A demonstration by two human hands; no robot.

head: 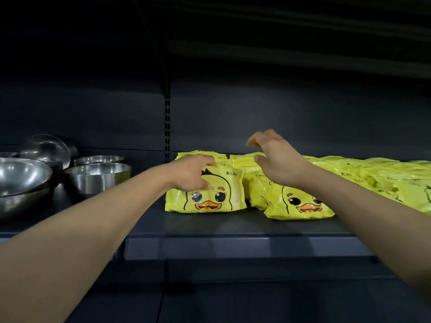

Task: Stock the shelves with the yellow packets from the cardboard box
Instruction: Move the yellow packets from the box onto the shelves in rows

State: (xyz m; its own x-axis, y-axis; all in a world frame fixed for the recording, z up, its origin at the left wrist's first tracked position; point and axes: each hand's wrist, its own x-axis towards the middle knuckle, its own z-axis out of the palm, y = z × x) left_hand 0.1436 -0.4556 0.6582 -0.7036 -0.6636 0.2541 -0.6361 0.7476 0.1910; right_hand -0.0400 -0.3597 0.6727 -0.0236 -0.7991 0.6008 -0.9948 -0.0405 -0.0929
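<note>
Yellow packets printed with a duck face lie on a dark shelf [210, 229]. My left hand [191, 173] grips the top left corner of the leftmost yellow packet [217, 197], which rests near the shelf's front. My right hand [277, 157] hovers with fingers spread and curled above a second duck packet [300, 203], holding nothing. More yellow packets [384, 180] are piled in a row toward the right and behind. The cardboard box is out of view.
Several steel bowls [98, 176] and a large steel basin [21, 183] stand on the same shelf at the left, beyond a slotted upright [167, 127]. Another dark shelf hangs overhead. A strip of bare shelf runs in front of the packets.
</note>
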